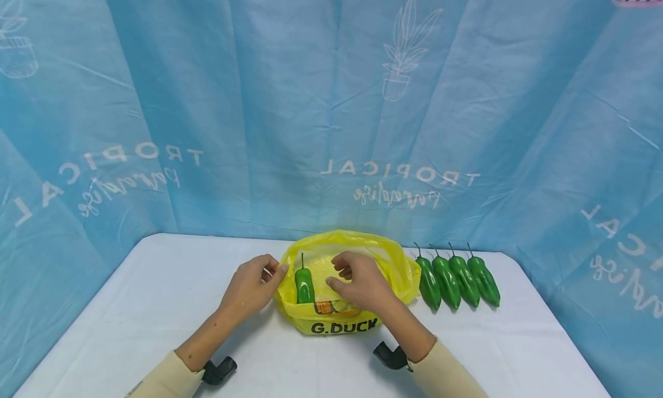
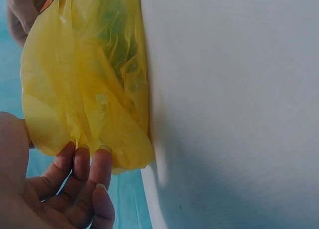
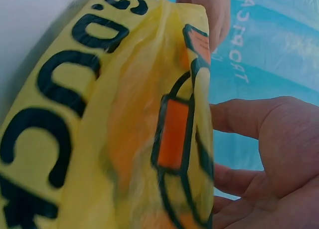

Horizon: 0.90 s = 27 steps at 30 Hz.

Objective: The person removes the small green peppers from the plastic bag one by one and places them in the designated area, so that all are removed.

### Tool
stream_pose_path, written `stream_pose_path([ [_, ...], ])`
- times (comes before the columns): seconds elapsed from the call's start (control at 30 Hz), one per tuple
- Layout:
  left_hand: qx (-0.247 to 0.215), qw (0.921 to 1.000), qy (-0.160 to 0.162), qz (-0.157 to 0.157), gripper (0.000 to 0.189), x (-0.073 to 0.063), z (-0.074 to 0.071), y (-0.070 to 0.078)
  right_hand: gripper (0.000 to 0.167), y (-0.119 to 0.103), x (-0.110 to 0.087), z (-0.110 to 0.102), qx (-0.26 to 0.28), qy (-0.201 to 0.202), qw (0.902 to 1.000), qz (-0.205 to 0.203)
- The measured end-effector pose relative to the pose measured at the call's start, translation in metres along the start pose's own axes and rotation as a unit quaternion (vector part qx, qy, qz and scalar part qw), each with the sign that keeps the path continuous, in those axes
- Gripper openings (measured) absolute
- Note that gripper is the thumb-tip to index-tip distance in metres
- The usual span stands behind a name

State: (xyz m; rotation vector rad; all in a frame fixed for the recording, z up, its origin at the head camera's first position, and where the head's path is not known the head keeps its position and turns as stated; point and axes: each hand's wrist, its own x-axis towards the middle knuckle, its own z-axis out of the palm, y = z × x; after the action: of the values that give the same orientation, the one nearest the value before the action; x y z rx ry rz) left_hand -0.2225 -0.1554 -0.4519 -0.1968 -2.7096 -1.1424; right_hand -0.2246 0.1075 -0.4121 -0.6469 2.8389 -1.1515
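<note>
A yellow plastic bag (image 1: 342,238) with black "G.DUCK" lettering stands with its mouth open. One green chili pepper (image 1: 304,284) shows inside at the left, stem up. My left hand (image 1: 257,284) holds the bag's left rim; in the left wrist view its fingertips (image 2: 103,149) press the outside of the plastic, with the thumb partly hidden behind the rim. Over the bag's mouth is my right hand (image 1: 361,278), thumb and fingers loosely bent and apart, with nothing between them. The right wrist view shows that hand's thumb (image 3: 239,116) just beyond the printed bag wall.
Several green chili peppers (image 1: 469,280) lie in a row right of the bag, the nearest close to its side. The white table (image 1: 171,283) ends at a blue printed curtain (image 1: 290,156) behind and at both sides.
</note>
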Motion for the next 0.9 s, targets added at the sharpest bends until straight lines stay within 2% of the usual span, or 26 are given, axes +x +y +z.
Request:
stream_pose_path([
  [0.33,-0.001,1.0000,-0.002,-0.003,0.023,0.000,0.000,-0.001,0.048,-0.017,0.014,0.017,-0.009,-0.050,0.9977,0.046],
  [0.63,0.008,0.9999,-0.007,0.001,0.023,0.000,0.000,-0.001,0.057,-0.026,0.028,0.035,-0.042,-0.070,0.9912,0.105],
  [0.9,0.009,0.9999,-0.007,0.010,0.023,0.000,0.000,-0.002,0.057,-0.027,0.035,0.047,-0.099,-0.085,0.9867,0.097],
])
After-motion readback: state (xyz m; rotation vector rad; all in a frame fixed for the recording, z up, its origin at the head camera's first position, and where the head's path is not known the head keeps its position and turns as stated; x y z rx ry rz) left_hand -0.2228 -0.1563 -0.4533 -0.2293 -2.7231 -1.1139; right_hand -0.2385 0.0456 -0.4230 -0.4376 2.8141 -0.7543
